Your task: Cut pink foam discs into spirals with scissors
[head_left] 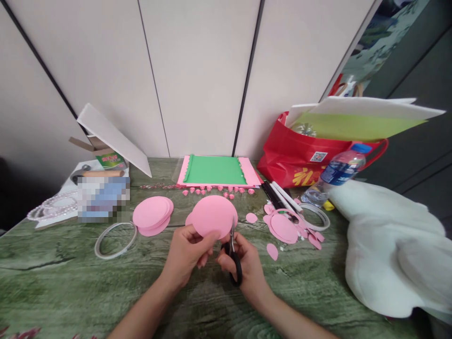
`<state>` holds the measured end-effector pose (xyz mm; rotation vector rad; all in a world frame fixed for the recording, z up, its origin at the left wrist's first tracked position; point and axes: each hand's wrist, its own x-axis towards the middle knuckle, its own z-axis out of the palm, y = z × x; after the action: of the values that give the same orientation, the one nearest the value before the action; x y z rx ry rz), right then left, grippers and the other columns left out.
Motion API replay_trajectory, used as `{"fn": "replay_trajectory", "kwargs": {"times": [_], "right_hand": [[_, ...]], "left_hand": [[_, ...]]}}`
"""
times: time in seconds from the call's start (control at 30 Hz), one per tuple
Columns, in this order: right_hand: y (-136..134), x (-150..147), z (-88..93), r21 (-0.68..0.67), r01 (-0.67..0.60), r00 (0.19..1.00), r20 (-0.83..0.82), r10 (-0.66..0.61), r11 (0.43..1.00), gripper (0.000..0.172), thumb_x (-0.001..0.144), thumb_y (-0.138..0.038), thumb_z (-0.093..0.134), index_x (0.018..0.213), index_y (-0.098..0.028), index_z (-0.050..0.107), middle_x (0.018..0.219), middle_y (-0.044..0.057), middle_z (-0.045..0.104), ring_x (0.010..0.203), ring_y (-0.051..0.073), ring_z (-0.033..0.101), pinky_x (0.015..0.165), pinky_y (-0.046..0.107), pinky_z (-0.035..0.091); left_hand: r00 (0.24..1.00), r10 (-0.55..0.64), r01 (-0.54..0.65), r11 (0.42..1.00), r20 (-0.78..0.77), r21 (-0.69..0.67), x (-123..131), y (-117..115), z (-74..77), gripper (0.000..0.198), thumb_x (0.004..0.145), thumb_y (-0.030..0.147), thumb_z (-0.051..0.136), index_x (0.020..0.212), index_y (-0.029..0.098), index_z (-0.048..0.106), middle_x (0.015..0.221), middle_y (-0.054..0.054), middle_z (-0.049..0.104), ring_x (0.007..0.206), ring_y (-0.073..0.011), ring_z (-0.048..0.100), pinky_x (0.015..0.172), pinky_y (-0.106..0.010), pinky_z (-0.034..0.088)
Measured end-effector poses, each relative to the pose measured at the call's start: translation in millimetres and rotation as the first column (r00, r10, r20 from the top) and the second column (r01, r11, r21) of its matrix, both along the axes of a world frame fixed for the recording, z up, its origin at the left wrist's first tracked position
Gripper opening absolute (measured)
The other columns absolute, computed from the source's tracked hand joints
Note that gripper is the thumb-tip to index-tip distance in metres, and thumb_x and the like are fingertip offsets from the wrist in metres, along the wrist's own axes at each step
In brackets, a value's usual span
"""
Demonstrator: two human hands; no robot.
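Note:
Between the thumb and fingers of my left hand (189,252) is a pink paper circle (213,212), held up over the middle of the table. My right hand (245,266) grips black-handled scissors (233,256), their blades pointing up at the circle's right edge. Whether the blades have cut into the paper I cannot tell. Part of another pink piece shows behind the circle at its left. A stack of pink circles (151,214) lies to the left. On the right are pink paper scraps (282,228) and a small loose pink piece (272,251).
Small pink rolled pieces (226,190) line up before green and pink sheets (215,170). Tape rings (116,241) lie left and right. A red bag (282,155), a water bottle (335,174), pens (282,195) and a white plush item (381,263) occupy the right side.

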<state>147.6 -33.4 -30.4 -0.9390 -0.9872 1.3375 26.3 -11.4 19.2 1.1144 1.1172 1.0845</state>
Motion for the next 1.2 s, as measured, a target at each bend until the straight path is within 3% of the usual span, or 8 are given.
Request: {"fn": "replay_trajectory", "kwargs": {"times": [0.23,0.33,0.43,0.7,1.2], "right_hand": [[-5,-4,-1.2,-0.027,-0.029,1.000,-0.002,0.029,0.999,0.038,0.056,-0.039,0.075,0.074,-0.020,0.049,0.050,-0.006,0.055,0.038,0.008,0.040,0.037,0.019,0.032],[-7,-6,-3.3,-0.014,-0.030,1.000,-0.009,0.030,0.999,0.038,0.058,-0.040,0.076,0.075,-0.020,0.049,0.051,-0.006,0.054,0.040,0.008,0.040,0.039,0.020,0.032],[-6,-4,-1.7,0.001,-0.034,0.999,-0.029,0.034,0.999,0.039,0.058,-0.039,0.077,0.079,-0.020,0.050,0.054,-0.006,0.052,0.045,0.009,0.041,0.044,0.021,0.032],[-1,3,8.8,0.074,-0.039,0.997,-0.071,0.045,0.997,0.042,0.059,-0.037,0.078,0.085,-0.020,0.049,0.066,-0.003,0.054,0.061,0.014,0.049,0.058,0.025,0.037],[-1,4,8.4,0.032,-0.022,1.000,-0.013,0.022,0.999,0.040,0.058,-0.040,0.076,0.078,-0.020,0.049,0.054,-0.007,0.046,0.048,0.009,0.037,0.045,0.021,0.029]], "left_hand": [[0.990,-0.072,0.079,0.995,0.121,-0.057,2,-1,3.5,0.030,0.070,0.039,0.064,0.057,0.014,0.056,0.044,0.003,0.055,0.027,-0.0062,0.044,0.027,-0.016,0.031],[0.997,-0.040,0.043,0.998,0.064,-0.044,3,-1,3.9,0.032,0.065,0.034,0.069,0.047,0.012,0.055,0.039,0.003,0.051,0.026,-0.0038,0.039,0.027,-0.015,0.028],[1.000,-0.012,0.012,0.999,0.004,-0.046,3,-1,3.1,0.027,0.062,0.031,0.070,0.049,0.011,0.057,0.037,0.004,0.049,0.025,-0.0027,0.035,0.026,-0.014,0.024],[0.997,-0.062,0.061,0.998,-0.047,-0.029,3,0,-2.3,0.028,0.064,0.030,0.069,0.049,0.012,0.055,0.038,0.005,0.048,0.027,-0.0028,0.036,0.027,-0.014,0.024],[0.999,-0.042,0.042,0.999,-0.035,-0.016,2,0,2.3,0.024,0.064,0.034,0.069,0.059,0.011,0.061,0.039,0.005,0.049,0.027,-0.0027,0.034,0.028,-0.015,0.024]]}}
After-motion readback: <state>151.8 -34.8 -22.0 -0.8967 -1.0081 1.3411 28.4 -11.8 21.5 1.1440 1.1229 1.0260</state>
